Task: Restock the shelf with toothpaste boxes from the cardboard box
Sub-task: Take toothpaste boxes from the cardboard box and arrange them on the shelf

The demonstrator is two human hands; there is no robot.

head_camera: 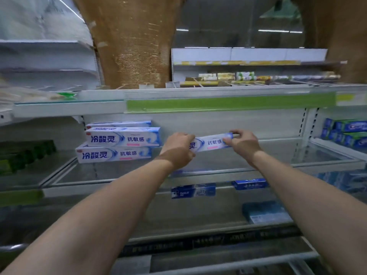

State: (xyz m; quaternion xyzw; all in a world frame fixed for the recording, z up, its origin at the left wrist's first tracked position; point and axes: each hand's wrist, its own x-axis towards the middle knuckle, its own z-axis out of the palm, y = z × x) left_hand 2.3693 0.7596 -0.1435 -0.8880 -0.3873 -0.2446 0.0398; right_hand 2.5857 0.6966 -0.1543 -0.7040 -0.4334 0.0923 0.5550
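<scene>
A white and blue toothpaste box [210,143] hangs lengthwise over the middle shelf [218,161], held at both ends. My left hand [178,149] grips its left end and my right hand [241,143] pinches its right end. To the left of it, three matching toothpaste boxes [121,143] lie stacked on the same shelf. The cardboard box is out of view.
Green boxes [23,155] fill the shelf section at the left, blue and green boxes [345,133] the section at the right. Blue boxes [193,190] lie on the lower shelf. A shelf edge with a green strip [228,105] runs overhead.
</scene>
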